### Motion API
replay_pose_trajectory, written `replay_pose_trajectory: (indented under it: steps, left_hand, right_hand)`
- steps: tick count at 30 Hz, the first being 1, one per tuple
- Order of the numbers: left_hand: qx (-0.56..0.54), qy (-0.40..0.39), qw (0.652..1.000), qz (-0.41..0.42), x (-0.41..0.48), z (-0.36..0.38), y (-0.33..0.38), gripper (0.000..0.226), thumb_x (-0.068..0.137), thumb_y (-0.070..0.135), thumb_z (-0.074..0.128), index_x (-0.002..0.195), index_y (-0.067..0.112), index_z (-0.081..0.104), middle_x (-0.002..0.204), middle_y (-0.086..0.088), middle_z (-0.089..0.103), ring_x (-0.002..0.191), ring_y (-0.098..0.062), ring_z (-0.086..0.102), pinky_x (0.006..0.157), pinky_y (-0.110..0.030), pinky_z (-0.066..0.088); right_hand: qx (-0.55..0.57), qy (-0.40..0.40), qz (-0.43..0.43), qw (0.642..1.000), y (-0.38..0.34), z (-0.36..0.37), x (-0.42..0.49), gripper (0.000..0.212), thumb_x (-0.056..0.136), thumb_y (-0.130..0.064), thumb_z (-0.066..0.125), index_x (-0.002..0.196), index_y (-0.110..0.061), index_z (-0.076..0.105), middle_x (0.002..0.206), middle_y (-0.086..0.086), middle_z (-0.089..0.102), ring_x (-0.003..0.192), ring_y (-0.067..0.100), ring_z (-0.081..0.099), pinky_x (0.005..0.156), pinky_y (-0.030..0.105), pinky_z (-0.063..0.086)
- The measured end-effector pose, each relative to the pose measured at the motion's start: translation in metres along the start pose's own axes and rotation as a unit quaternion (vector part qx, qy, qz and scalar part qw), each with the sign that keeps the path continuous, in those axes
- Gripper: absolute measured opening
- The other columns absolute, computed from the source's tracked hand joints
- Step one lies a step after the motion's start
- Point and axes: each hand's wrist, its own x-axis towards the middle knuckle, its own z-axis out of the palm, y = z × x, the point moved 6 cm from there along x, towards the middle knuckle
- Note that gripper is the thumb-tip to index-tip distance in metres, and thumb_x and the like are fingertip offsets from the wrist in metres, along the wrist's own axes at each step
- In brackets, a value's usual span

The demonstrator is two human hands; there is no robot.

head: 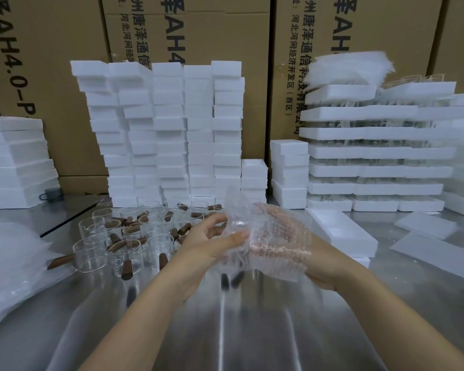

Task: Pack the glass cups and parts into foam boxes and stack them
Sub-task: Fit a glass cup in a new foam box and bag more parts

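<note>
Both hands hold a sheet of bubble wrap (268, 236) above the steel table (225, 330). My left hand (212, 239) pinches its left edge between thumb and fingers. My right hand (316, 261) grips it from the right, its fingers lying behind the wrap. A clear glass piece seems to sit inside the wrap, but it is hard to make out. Several glass cups (126, 253) with brown wooden handles (127, 269) stand and lie on the table to the left. An open white foam box (340, 231) lies just right of my hands.
Tall stacks of foam boxes (169, 129) line the back, with more foam stacks at the left (14, 162) and right (373, 151). Cardboard cartons (51, 62) stand behind. Bubble wrap sheets (8, 263) lie at the left edge. Foam lids (426, 226) rest far right.
</note>
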Motion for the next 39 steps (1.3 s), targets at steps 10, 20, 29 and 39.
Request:
replay_pose_trajectory:
  steps: [10,20,29,39]
  left_hand:
    - [0.004,0.036,0.999,0.016,-0.002,0.001,0.003,0.102,0.037,0.076,0.099,0.127,0.042,0.068,0.121,0.011,0.077,0.103,0.003,0.074,0.08,-0.022,0.055]
    - [-0.01,-0.036,0.999,0.004,-0.009,0.013,0.009,0.087,0.068,0.061,0.094,0.142,0.025,0.067,0.143,0.005,0.07,0.138,-0.02,0.061,0.12,-0.053,0.044]
    - [-0.021,-0.01,1.0,0.011,-0.007,0.011,0.01,0.054,0.08,0.039,0.089,0.13,0.028,0.073,0.127,0.006,0.078,0.117,-0.014,0.075,0.096,-0.036,0.06]
    - [-0.093,-0.016,0.996,0.0,-0.001,0.006,0.006,0.085,0.073,0.041,0.095,0.148,0.018,0.062,0.142,-0.003,0.071,0.133,-0.023,0.066,0.118,-0.051,0.046]
  right_hand:
    - [-0.01,0.047,0.002,0.999,-0.005,-0.004,-0.002,0.051,0.093,-0.024,0.084,0.139,-0.019,0.064,0.133,0.009,0.072,0.127,0.029,0.068,0.113,0.058,0.049]
    - [0.077,0.082,0.038,0.993,0.006,-0.01,-0.013,0.029,0.095,0.001,0.064,0.073,-0.014,0.075,0.063,0.002,0.074,0.057,0.013,0.074,0.057,0.024,0.059]
    - [0.121,0.089,0.048,0.987,0.008,-0.007,-0.007,0.052,0.1,0.002,0.055,0.062,-0.021,0.082,0.072,0.0,0.077,0.057,0.003,0.073,0.049,0.017,0.056]
    - [0.116,0.194,0.135,0.965,0.012,-0.014,-0.016,0.039,0.104,0.014,0.046,0.076,-0.011,0.057,0.075,0.006,0.058,0.037,-0.001,0.059,0.039,0.012,0.046]
